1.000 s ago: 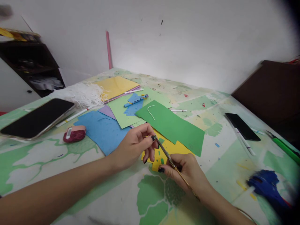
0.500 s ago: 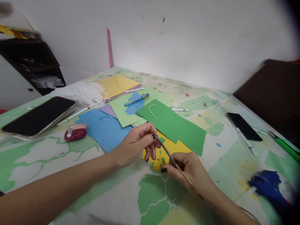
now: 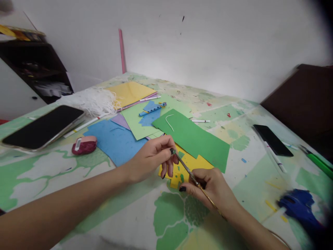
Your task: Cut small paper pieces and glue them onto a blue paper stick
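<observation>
In the middle of the view, my left hand [image 3: 156, 156] pinches a small green piece [image 3: 173, 151] between thumb and fingers. My right hand [image 3: 210, 189] grips scissors [image 3: 194, 177] with gold-coloured handles, seen edge-on. Their blade tips meet the green piece at my left fingertips; whether the blades are apart, I cannot tell. Below the hands lies a yellow sheet [image 3: 204, 162] with small green scraps [image 3: 182, 177] on it. Just beyond is a dark green sheet [image 3: 197, 139], a curved white string [image 3: 168, 121] resting on top.
Left are a blue sheet [image 3: 111, 139], a maroon-and-pink object [image 3: 84, 145], a large phone [image 3: 44, 126] and white string [image 3: 91, 100]. A blue rolled tube [image 3: 152, 110] lies on light green paper [image 3: 135, 128]. Right are another phone [image 3: 273, 140], a green-handled cutter [image 3: 319, 163] and a blue glue gun [image 3: 296, 205].
The view has shifted very slightly. Both hands keep nearly the same pose, with the scissor tips still at the green piece.
</observation>
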Demonstrator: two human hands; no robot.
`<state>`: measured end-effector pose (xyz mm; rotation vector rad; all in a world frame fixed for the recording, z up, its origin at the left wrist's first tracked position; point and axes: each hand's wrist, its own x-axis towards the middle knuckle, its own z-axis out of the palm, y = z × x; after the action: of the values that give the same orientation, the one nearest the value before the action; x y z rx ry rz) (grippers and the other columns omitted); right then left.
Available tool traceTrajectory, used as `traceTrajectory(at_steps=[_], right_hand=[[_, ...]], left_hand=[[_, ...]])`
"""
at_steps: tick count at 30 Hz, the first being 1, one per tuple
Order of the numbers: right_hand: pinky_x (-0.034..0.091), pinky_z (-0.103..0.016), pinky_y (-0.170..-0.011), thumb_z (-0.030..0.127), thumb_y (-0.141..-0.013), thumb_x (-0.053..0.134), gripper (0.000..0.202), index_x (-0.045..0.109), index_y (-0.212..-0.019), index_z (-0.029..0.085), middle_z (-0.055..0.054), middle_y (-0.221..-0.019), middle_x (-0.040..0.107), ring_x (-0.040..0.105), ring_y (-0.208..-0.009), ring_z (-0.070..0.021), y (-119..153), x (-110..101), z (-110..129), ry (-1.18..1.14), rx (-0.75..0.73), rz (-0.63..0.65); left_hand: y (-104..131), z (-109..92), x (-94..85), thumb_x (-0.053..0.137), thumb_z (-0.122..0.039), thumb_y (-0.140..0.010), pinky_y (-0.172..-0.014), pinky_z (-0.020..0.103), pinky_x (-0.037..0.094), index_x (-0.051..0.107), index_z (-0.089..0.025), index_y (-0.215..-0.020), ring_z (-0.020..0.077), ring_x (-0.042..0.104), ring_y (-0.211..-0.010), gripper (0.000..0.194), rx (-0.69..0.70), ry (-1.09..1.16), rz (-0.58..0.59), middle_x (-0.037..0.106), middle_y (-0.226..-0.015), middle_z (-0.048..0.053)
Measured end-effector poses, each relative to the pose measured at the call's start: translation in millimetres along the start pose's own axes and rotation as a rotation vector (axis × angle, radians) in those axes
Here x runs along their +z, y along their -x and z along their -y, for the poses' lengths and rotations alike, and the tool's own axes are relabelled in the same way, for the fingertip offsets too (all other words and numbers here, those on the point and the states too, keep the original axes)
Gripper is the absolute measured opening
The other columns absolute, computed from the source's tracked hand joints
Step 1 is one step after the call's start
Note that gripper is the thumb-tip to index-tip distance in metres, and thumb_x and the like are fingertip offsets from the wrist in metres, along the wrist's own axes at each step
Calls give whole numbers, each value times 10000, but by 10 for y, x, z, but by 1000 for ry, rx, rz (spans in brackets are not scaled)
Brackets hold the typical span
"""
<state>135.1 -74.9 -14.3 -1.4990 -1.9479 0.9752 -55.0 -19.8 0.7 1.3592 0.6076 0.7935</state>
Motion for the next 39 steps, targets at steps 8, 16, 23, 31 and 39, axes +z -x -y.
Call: traceTrajectory(at_steps=[8, 16, 23, 31, 39], right_hand=[[150, -206, -401, 524, -692, 618, 507, 316, -474, 180, 61, -460, 232, 190, -461, -61, -4, -9, 2, -27, 8, 9], [146, -210, -406, 536, -676, 634, 518, 316, -477, 179, 57, -467, 231, 190, -470, -64, -12, 2, -14, -5, 38, 21], [148, -212, -409, 570, -689, 602, 543, 289, -474, 181, 57, -465, 224, 188, -468, -65, -9, -11, -30, 62, 20, 14], [143, -212, -405, 590, -710, 572, 551, 294, -471, 179, 57, -466, 214, 182, -467, -67, -22, -11, -38, 109, -10, 8], [142, -211, -409, 575, -715, 582, 548, 292, -476, 175, 58, -477, 206, 173, -480, -70, -1, -11, -54, 119, -9, 4]], left_hand=[[-5, -10, -10, 428, -173, -830, -384, 176, 428, 458, -148, -788, 107, 609, -497, 57, -17, -14, 10, 559, -662, -10], [-14, -5, -9, 428, -166, -818, -374, 175, 431, 443, -151, -783, 102, 601, -479, 41, -34, -26, 11, 552, -668, -11], [-27, 8, -13, 417, -151, -815, -378, 168, 435, 439, -148, -783, 97, 602, -482, 39, -40, -38, 21, 546, -670, -13], [-29, 12, -23, 421, -145, -797, -365, 157, 435, 438, -149, -779, 94, 601, -484, 25, -58, -45, 32, 543, -680, -9], [-41, 29, -20, 425, -152, -803, -356, 153, 436, 427, -153, -778, 95, 602, -478, 25, -58, -34, 26, 539, -669, -12]])
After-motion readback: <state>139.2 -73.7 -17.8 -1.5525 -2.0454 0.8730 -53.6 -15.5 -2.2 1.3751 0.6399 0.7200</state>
